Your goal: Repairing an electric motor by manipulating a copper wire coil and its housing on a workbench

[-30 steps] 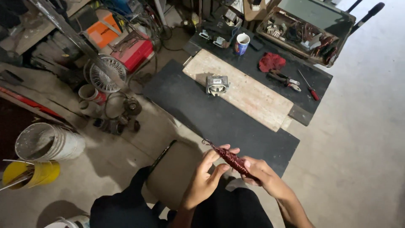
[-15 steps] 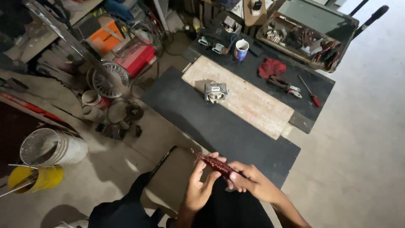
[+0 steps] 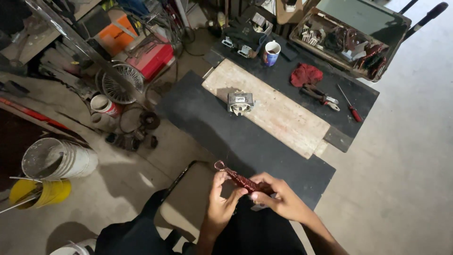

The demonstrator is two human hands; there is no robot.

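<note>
Cluttered workshop floor, black mat [image 3: 198, 113] underfoot.
Both hands, left hand [image 3: 222, 200] and right hand [image 3: 281, 200], are still grasping the reddish wire bundle [image 3: 240, 179], now drawn closer.

Grey concrete floor [image 3: 406, 156], black mats [image 3: 212, 123], dim light.

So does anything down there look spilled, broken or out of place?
Nothing looks spilled or broken. The left hand and right hand hold a dark red twisted bundle. The small motor part sits upright on the wooden board; pliers and screwdriver lie loose on the mat.
</note>
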